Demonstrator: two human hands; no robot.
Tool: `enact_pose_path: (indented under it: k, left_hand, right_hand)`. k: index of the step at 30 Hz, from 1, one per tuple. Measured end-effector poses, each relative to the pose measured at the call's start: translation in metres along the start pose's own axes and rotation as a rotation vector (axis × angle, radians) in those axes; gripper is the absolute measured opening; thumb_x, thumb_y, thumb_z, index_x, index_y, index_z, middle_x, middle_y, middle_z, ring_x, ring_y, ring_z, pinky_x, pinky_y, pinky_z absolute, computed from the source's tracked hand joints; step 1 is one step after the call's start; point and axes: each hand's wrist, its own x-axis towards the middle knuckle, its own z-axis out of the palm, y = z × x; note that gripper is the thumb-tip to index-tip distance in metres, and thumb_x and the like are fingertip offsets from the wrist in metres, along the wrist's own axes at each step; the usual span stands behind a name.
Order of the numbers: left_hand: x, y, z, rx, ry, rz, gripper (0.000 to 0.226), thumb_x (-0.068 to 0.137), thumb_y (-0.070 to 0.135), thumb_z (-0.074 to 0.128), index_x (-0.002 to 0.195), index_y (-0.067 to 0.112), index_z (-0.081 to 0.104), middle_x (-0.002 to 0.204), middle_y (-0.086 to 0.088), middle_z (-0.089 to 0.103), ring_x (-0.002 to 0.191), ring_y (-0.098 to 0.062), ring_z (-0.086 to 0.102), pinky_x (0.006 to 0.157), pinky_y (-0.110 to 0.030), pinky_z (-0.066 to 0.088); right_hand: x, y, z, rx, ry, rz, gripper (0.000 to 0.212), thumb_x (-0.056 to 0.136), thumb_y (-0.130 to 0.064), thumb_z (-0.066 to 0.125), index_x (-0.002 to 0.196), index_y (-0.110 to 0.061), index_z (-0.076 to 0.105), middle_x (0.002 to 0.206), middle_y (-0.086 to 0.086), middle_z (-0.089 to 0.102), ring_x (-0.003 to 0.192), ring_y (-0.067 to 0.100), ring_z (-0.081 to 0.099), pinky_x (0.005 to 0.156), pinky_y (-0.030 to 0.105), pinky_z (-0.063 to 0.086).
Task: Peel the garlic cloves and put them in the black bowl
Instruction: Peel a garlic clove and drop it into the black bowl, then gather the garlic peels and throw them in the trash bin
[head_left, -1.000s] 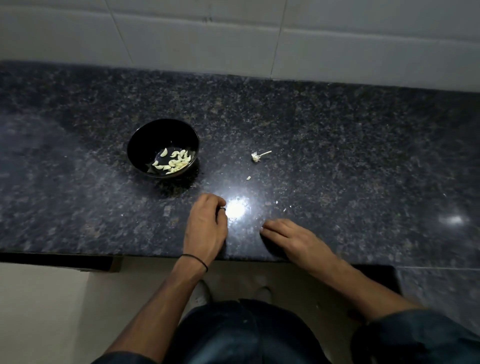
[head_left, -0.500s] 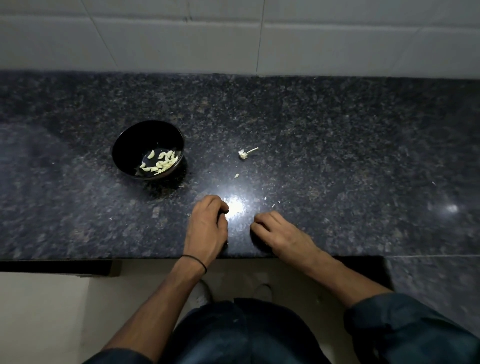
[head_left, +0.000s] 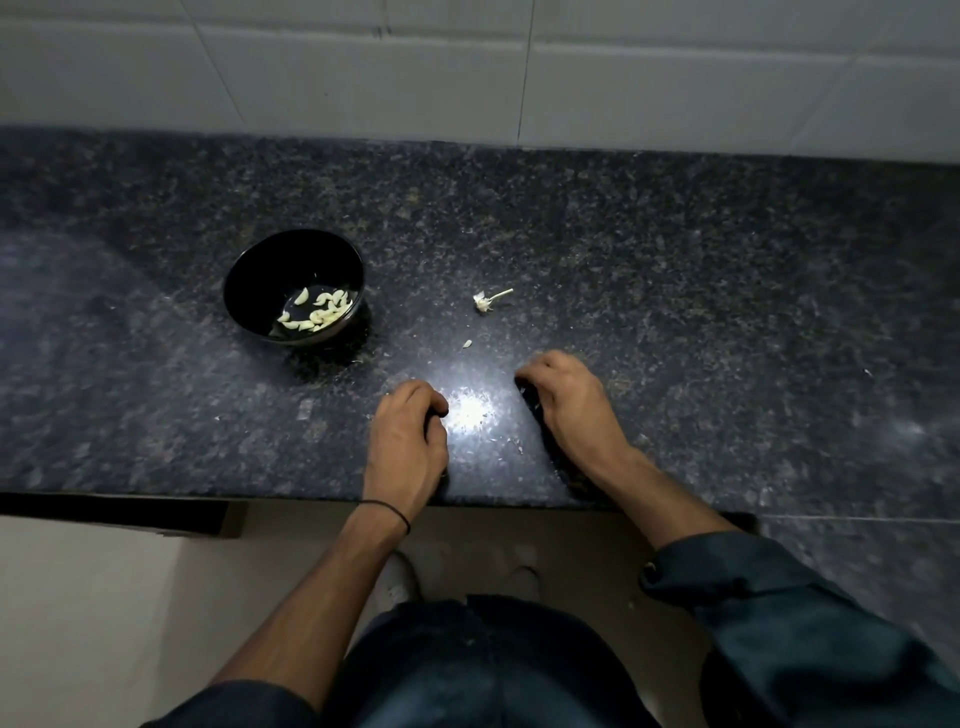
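White tiled wall (head_left: 675, 88) runs along the back, dark grout lines visible. Below it a black speckled granite countertop (head_left: 675, 270) spans the full width; its front edge crosses the lower middle, with pale floor (head_left: 93, 623) beneath. One bright glare patch (head_left: 470, 413) on the stone between the hands. Person's dark trousers (head_left: 483, 670) at bottom centre, rolled blue sleeve (head_left: 769, 608) on the right arm.

Left hand (head_left: 408, 441) lies knuckles up near the counter edge, fingers curled under into a loose fist; whether anything is in it cannot be told. Thin black band (head_left: 389, 512) on that wrist. Right hand (head_left: 569, 400) just across the glare, also palm down, fingers bent to the stone; contents not visible.

Black bowl (head_left: 260, 280) sits left of centre, further back than the hands, holding the peeled garlic cloves (head_left: 317, 312) heaped toward its near-right side. Garlic stem with root stub (head_left: 488, 301) lies right of the bowl, apart. Small skin flake (head_left: 467, 343) nearer the hands; fine crumbs scattered around.
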Motion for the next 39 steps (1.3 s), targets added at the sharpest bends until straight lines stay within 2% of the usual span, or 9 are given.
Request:
enact_pose_path:
  k: [4,6,11,17,22,28,32,37,39]
  left_hand:
    - [-0.003,0.003,0.000,0.010,0.018,-0.002,0.021,0.079,-0.008,0.058,0.086,0.013,0.059,0.095,0.003,0.058,0.089,-0.019,0.052,0.080,-0.020,0.034]
    - [-0.004,0.004,0.001,0.011,0.024,-0.006,0.022,0.079,-0.008,0.059,0.086,0.013,0.059,0.096,0.004,0.058,0.090,-0.020,0.052,0.081,-0.019,0.033]
    - [-0.010,0.007,0.004,0.014,0.040,-0.041,0.023,0.080,-0.006,0.060,0.087,0.015,0.058,0.098,0.005,0.057,0.092,-0.019,0.053,0.083,-0.011,0.030]
    - [-0.014,0.011,0.008,0.008,0.064,-0.067,0.022,0.081,-0.006,0.059,0.089,0.015,0.058,0.100,0.005,0.057,0.094,-0.019,0.052,0.085,-0.007,0.030]
    - [-0.019,0.012,0.006,-0.004,0.052,-0.052,0.022,0.082,-0.007,0.058,0.091,0.014,0.058,0.103,0.005,0.057,0.095,-0.020,0.052,0.085,-0.009,0.030]
    - [-0.018,0.011,0.000,0.008,0.010,-0.009,0.016,0.084,-0.004,0.061,0.091,0.010,0.062,0.106,0.000,0.058,0.097,-0.021,0.052,0.087,-0.020,0.035]
    - [-0.013,0.009,-0.003,-0.032,-0.027,0.017,0.012,0.087,-0.001,0.060,0.090,0.011,0.062,0.105,0.002,0.058,0.096,-0.020,0.053,0.087,-0.025,0.039]
    - [-0.002,0.003,-0.008,-0.127,-0.093,0.120,0.013,0.088,0.002,0.058,0.092,0.014,0.062,0.103,0.004,0.058,0.095,-0.020,0.054,0.084,-0.040,0.048]
    - [0.002,-0.001,-0.012,-0.178,-0.144,0.181,0.013,0.090,0.004,0.057,0.092,0.016,0.060,0.102,0.006,0.057,0.094,-0.020,0.054,0.083,-0.040,0.049]
  right_hand:
    - [-0.020,-0.017,0.005,-0.149,-0.104,-0.088,0.035,0.090,-0.016,0.038,0.098,-0.003,0.070,0.096,0.009,0.061,0.087,0.026,0.055,0.070,0.043,0.053]
    - [-0.035,-0.026,0.006,-0.174,-0.155,-0.123,0.039,0.089,-0.015,0.032,0.103,-0.004,0.067,0.101,0.010,0.059,0.092,0.026,0.053,0.073,0.043,0.053]
    - [-0.070,-0.031,0.010,-0.183,-0.179,-0.171,0.048,0.087,0.006,0.060,0.134,0.003,0.055,0.128,0.015,0.057,0.113,0.028,0.052,0.092,0.038,0.056]
    - [-0.073,-0.021,0.006,-0.135,-0.118,-0.257,0.027,0.093,-0.011,0.043,0.106,-0.004,0.065,0.110,0.009,0.062,0.093,0.026,0.056,0.073,0.039,0.055]
    - [-0.069,-0.021,0.005,-0.205,-0.075,-0.320,0.029,0.094,-0.012,0.046,0.115,-0.006,0.065,0.107,0.007,0.061,0.090,0.022,0.053,0.073,0.031,0.049]
    - [-0.068,-0.021,0.011,-0.253,-0.029,-0.324,0.022,0.089,0.000,0.059,0.111,-0.004,0.064,0.107,0.010,0.062,0.086,0.025,0.055,0.072,0.037,0.052]
    - [-0.067,-0.033,0.013,-0.041,0.083,-0.093,0.017,0.093,-0.006,0.061,0.108,-0.005,0.070,0.104,0.006,0.068,0.091,0.019,0.058,0.080,0.028,0.050]
    - [-0.057,-0.056,0.009,0.732,0.357,0.747,0.017,0.089,0.002,0.070,0.098,-0.010,0.078,0.088,-0.004,0.076,0.078,0.002,0.067,0.073,0.017,0.051]
    - [-0.060,-0.064,0.007,0.991,0.466,0.913,0.019,0.087,0.006,0.070,0.099,-0.006,0.076,0.083,0.000,0.075,0.071,0.005,0.065,0.068,0.017,0.051]
